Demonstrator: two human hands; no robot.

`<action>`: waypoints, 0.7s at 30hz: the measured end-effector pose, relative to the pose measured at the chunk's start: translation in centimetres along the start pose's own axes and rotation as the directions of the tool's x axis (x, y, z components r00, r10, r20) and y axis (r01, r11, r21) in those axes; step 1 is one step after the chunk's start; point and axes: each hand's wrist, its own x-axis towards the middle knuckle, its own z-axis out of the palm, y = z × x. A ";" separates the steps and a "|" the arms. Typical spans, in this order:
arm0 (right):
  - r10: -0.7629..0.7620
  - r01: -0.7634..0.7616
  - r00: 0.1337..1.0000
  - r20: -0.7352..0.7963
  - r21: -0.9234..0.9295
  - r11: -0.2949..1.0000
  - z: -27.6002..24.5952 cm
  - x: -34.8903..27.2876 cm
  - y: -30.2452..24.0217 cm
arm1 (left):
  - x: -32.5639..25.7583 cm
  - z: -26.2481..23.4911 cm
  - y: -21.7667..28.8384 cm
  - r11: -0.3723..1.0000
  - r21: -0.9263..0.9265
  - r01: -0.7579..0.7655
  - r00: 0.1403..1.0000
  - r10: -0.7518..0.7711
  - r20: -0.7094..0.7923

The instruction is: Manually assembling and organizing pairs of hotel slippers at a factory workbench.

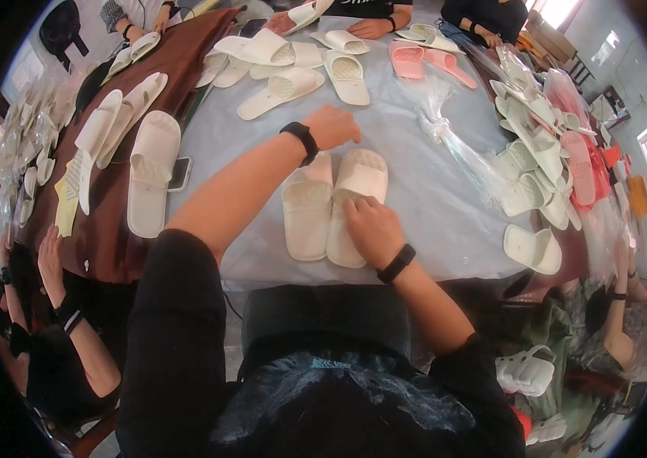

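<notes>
Head view: the left arm is stretched forward and across toward the middle of the counter [445, 248], and the left hand [332, 127] is held just beyond the toe end of a pair of slippers, with its fingers curled; whether anything is gripped in it cannot be told. The right forearm is angled inward from the lower right, and the right hand [373, 229] is laid with bent fingers on the right slipper [361, 175], at the lower edge of its strap; whether that edge is pinched or merely touched cannot be told. A black band is worn on each wrist.

The left slipper [306, 221] and its mate are set side by side near the front of the counter, with their heels turned toward the wearer. Both are creamy white, open-toed and broad-strapped. Part of the left strap is covered by the wearer's left arm. Farther back, pink slippers [407, 59] are seen beside more white ones.

Pale blue lettering is borne by the wearer's black shirt [338, 404]; any marking on the paired slippers is too small to be made out.
</notes>
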 end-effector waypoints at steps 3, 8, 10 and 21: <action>0.003 -0.002 1.000 0.016 -0.010 1.000 -0.6 0.0 0.1 | 0.3 0.6 0.0 0.998 -0.055 -0.003 0.998 0.006 0.063; -0.010 0.010 1.000 0.014 0.012 1.000 -0.9 0.2 0.2 | -0.2 0.6 -0.5 0.987 -0.113 0.118 0.993 -0.116 0.022; 0.044 -0.041 0.999 -0.011 0.199 0.979 -2.0 0.2 0.3 | -1.2 0.2 -0.8 0.968 -0.173 0.181 0.981 -0.192 -0.044; 0.211 -0.155 0.977 -0.019 0.613 0.775 0.4 12.6 4.8 | -6.7 -0.8 -0.6 0.905 -0.347 0.245 0.866 -0.365 -0.341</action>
